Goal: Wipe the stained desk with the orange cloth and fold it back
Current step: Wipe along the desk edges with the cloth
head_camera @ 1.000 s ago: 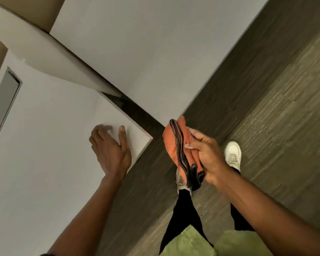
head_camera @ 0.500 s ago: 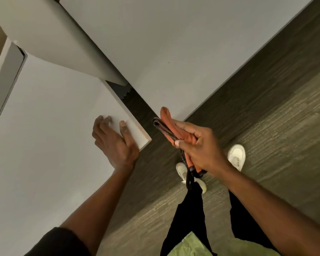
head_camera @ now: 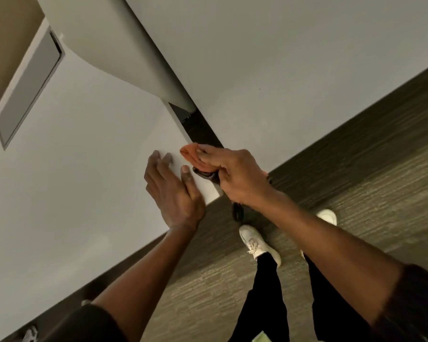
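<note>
White tabletop (head_camera: 72,193) fills the left of the frame, its near corner jutting toward a floor of dark wood-grain planks (head_camera: 356,181), with a second white surface (head_camera: 294,58) across a dark gap beyond it. At that corner the right hand (head_camera: 235,176) is closed around the orange cloth (head_camera: 190,152), fingers curled over the bunched fabric; the orange tip pokes out past the fingertips and sits over the table's edge, while the cloth's dark trim (head_camera: 203,172) shows under the palm and a dark end dangles below the wrist, off the table. Whether the cloth presses on the surface cannot be told. Just beside it, the left hand (head_camera: 173,191) lies open and flat on the table, fingers spread, thumb pointing toward the cloth but apart from it. Farther out, a grey rectangular panel (head_camera: 30,87) is set into the table near its far left edge, and a pale curved divider (head_camera: 114,45) rises between the 2 white surfaces. Below the arms, 2 white shoes (head_camera: 255,243) and black trousers stand on the floor.
</note>
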